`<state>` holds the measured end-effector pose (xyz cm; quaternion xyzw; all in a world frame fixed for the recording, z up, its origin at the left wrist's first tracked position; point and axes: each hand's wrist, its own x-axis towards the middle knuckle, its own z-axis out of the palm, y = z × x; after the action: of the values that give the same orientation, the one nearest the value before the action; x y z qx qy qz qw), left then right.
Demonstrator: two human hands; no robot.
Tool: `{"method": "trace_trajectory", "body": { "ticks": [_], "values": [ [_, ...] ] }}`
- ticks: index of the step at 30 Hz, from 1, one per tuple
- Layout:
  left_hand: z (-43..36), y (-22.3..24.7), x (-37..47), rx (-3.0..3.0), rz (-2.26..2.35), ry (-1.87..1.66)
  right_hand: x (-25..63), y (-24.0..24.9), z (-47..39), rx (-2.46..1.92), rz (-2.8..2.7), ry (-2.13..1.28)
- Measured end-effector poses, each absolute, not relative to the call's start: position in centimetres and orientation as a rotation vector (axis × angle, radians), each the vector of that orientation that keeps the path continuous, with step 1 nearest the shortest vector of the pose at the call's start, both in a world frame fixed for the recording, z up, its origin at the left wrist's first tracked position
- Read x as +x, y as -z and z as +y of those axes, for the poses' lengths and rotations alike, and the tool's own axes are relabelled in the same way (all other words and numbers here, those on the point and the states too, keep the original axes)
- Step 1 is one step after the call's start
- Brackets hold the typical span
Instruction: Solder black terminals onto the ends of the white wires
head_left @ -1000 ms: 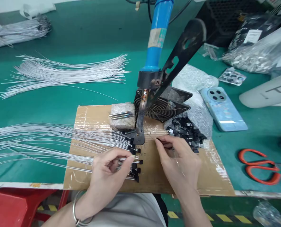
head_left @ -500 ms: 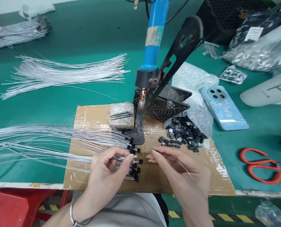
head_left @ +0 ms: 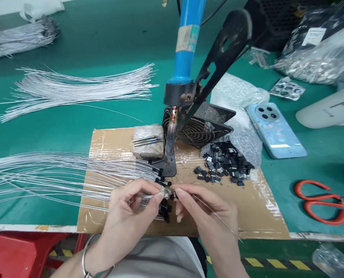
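Thumb and forefinger of my left hand [head_left: 137, 210] pinch a small silvery metal piece [head_left: 165, 192]; its exact kind is too small to make out. Close against it, my right hand [head_left: 208, 210] pinches a small black connector [head_left: 173, 194]. A thin silvery wire [head_left: 218, 216] also runs through the right hand's fingers and trails back over the palm. Beneath the left hand lie white wires [head_left: 102, 166] with black connectors [head_left: 165, 208] on their ends. Just beyond both hands, a blue-handled soldering iron [head_left: 188, 50] points tip-down in its stand.
Loose black connectors [head_left: 228, 162] are heaped on the cardboard [head_left: 108, 220]. Behind stand a fan [head_left: 193, 131] and a wrapped block [head_left: 149, 148] bearing metal rods. More white wires [head_left: 79, 88] lie at back left. A phone [head_left: 276, 131] and red-handled scissors [head_left: 322, 202] are on the right.
My right hand has moved left to meet the left hand, bringing the black connector up to the silvery piece. The trailing wire went with it. My left hand has barely moved.
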<state>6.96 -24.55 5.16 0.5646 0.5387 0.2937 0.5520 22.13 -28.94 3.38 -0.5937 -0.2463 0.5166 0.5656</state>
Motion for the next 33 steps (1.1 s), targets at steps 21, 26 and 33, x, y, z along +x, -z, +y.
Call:
{"method": "trace_trajectory", "body": {
  "ticks": [21,26,33],
  "values": [
    [-24.0,-6.2,7.7,1.354,1.251,-0.701,21.1,-3.6,-28.9,-1.401,-0.516,-1.223],
    [-23.9,-6.0,7.7,1.324,1.232,-0.714,21.0,-3.6,-29.0,-1.417,-0.532,-1.223],
    [-23.6,-5.7,7.9,1.323,1.274,-0.696,21.6,-2.9,-29.8,-1.502,-0.854,-0.986]
  ]
}}
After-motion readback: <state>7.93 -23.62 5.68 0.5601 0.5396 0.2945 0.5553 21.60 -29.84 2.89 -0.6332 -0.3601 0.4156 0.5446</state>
